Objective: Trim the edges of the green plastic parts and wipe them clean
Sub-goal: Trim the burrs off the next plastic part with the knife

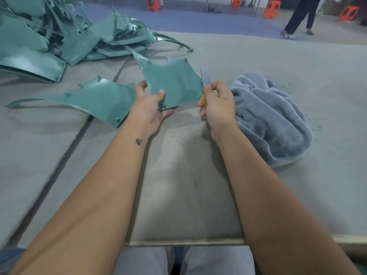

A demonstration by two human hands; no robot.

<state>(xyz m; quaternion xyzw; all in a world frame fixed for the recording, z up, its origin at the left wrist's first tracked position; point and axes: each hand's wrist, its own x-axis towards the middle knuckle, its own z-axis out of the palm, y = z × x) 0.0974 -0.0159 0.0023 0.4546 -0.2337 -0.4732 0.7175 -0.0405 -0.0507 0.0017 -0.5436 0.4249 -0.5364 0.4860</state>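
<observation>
While a heap of green parts (45, 36) sits far left and one loose part (95, 100) lies beside it, your left hand (151, 104) grips a green panel (174, 84); your right hand (218, 104) clasps a yellow-handled blade (204, 84) at its edge, towel (270, 116) rightmost.

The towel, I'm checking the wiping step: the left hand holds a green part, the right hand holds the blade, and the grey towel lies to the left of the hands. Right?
Not quite. In the head view the grey towel lies to the right of the hands, beside the right hand. The rest stands: the left hand holds the green part, and the right holds the blade.
</observation>
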